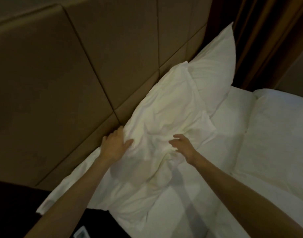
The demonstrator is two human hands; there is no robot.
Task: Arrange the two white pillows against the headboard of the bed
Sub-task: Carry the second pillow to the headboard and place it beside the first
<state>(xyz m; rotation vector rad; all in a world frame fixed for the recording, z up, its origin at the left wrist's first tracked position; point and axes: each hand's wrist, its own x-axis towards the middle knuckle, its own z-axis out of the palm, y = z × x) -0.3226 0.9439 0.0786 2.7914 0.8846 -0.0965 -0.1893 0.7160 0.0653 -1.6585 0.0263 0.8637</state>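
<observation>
Two white pillows lean against the tan padded headboard [65,79]. The far pillow [214,66] stands upright in the corner. The near pillow [166,107] is crumpled and overlaps the far one's lower edge. My left hand [115,145] rests flat on the near pillow's left edge, next to the headboard, fingers spread. My right hand [183,146] hovers over the pillow's front, fingers apart and curled, holding nothing.
The white bed sheet [233,152] spreads to the right, with a folded white duvet [281,131] on the far right. Dark wooden panelling [260,31] stands behind the far pillow. A dark bedside surface [18,212] with a small white device [80,233] lies at bottom left.
</observation>
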